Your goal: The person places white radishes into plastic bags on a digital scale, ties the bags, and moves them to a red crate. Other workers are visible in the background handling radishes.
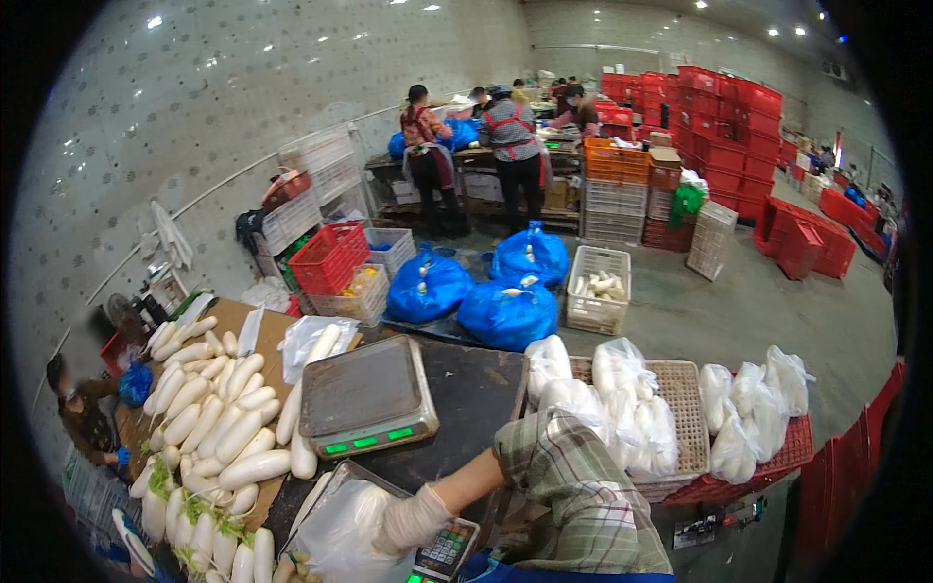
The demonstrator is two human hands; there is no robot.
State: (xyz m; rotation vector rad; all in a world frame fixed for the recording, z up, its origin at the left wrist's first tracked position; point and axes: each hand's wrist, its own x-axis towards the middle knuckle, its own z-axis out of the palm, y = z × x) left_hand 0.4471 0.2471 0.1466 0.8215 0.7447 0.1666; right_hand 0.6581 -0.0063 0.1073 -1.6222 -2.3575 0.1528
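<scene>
My right hand (414,522), in a pale thin glove below a plaid sleeve, is closed on a clear plastic bag (335,539) holding white radish (369,507). The bag lies over a second scale, whose keypad (447,546) shows beside my wrist. At the lower edge, left of the bag, pale fingertips that look like my left hand (293,566) barely show; their grip is hidden. A flat scale (364,394) with green lit displays stands just beyond the bag. To the left lies a big heap of white radishes (214,418), some with green tops.
Bagged radishes (622,389) fill a tan crate (685,413) and a red crate (792,447) at the right. Blue sacks (505,311) and a white crate (598,321) stand beyond the table. A co-worker (87,418) is at the far left; others (510,146) work behind. Red crates (729,126) are stacked at the back.
</scene>
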